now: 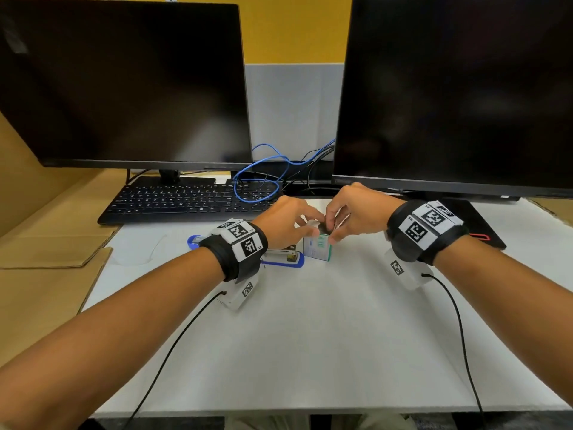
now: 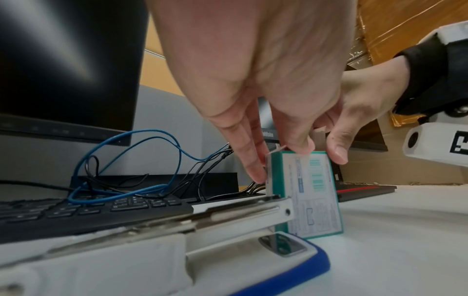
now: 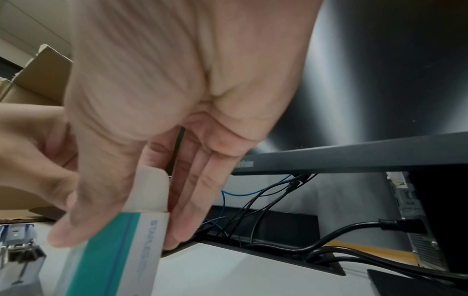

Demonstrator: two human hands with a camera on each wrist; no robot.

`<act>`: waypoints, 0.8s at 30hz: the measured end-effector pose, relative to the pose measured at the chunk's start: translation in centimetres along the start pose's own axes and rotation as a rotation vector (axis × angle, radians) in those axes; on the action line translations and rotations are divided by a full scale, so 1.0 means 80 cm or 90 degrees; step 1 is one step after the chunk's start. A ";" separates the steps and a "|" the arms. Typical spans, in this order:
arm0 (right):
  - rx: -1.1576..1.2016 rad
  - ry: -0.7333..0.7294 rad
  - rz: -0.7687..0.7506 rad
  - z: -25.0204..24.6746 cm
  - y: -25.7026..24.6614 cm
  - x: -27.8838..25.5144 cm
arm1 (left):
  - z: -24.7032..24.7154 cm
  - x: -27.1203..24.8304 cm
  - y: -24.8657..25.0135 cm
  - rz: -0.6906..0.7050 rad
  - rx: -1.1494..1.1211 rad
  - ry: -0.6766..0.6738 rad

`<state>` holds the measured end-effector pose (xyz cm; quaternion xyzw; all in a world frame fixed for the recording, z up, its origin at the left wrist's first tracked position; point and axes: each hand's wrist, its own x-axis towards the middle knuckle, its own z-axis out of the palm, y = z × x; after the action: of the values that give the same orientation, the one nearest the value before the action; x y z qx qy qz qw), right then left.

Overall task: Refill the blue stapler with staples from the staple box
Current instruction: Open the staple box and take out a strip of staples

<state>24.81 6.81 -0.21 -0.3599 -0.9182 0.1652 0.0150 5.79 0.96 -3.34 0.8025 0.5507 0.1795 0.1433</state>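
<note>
The staple box (image 1: 319, 248), teal and white, stands upright on the white table (image 1: 310, 336) with its white top flap (image 3: 152, 190) open. My left hand (image 1: 307, 228) grips the box's top from the left, with the thumb on the front face and the fingers behind. My right hand (image 1: 332, 229) pinches the top from the right, thumb in front, fingers behind by the flap. The blue stapler (image 1: 283, 259) lies opened flat just left of the box, under my left wrist. Its metal magazine (image 2: 228, 214) is bared and its blue base (image 2: 291, 274) lies beside the box (image 2: 314, 194).
A black keyboard (image 1: 186, 200) and a loop of blue cable (image 1: 257, 181) lie behind the hands, below two dark monitors (image 1: 124, 82). A black device with a red stripe (image 1: 477, 228) lies at the right. Cardboard (image 1: 46, 243) borders the table's left side.
</note>
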 end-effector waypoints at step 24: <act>-0.071 -0.019 0.033 0.020 -0.005 0.023 | 0.003 0.006 -0.016 -0.086 -0.023 0.053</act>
<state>22.90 7.29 -1.78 -0.3815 -0.9163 0.1193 -0.0230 4.97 1.82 -4.08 0.7528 0.6056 0.2123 0.1466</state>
